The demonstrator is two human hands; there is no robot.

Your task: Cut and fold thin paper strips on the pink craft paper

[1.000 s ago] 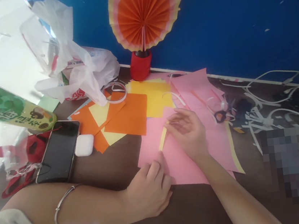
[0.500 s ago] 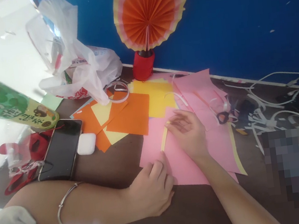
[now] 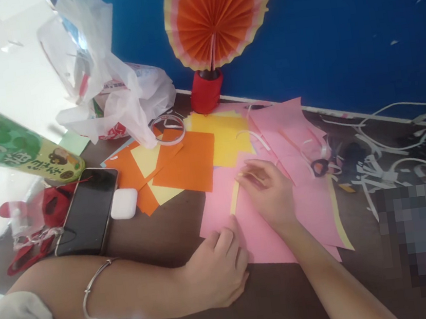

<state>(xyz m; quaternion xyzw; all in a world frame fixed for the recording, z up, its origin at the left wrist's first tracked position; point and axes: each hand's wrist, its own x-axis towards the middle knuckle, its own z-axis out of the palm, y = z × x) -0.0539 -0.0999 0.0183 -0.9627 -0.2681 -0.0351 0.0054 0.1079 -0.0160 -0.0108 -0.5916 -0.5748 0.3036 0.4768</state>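
A pink paper sheet (image 3: 261, 236) lies on the dark table in front of me. On it lies a narrow yellow paper strip (image 3: 234, 199), slanting up to the right. My right hand (image 3: 269, 191) pinches the strip's upper end between fingertips. My left hand (image 3: 217, 273) rests with curled fingers on the sheet's near left corner, its fingertips right at the strip's lower end. A thin bangle circles my left forearm.
Orange (image 3: 188, 162) and yellow (image 3: 226, 137) sheets lie behind the pink one, with a tape ring (image 3: 169, 129). A phone (image 3: 87, 211) and white earbud case (image 3: 124, 203) sit left. Scissors (image 3: 320, 167) and white strips lie right. A paper fan (image 3: 219, 16) stands at the blue wall, beside plastic bags (image 3: 112, 94).
Both hands stay nearly in place. My right fingers have shifted slightly along the strip's upper end. The view has drifted a little.
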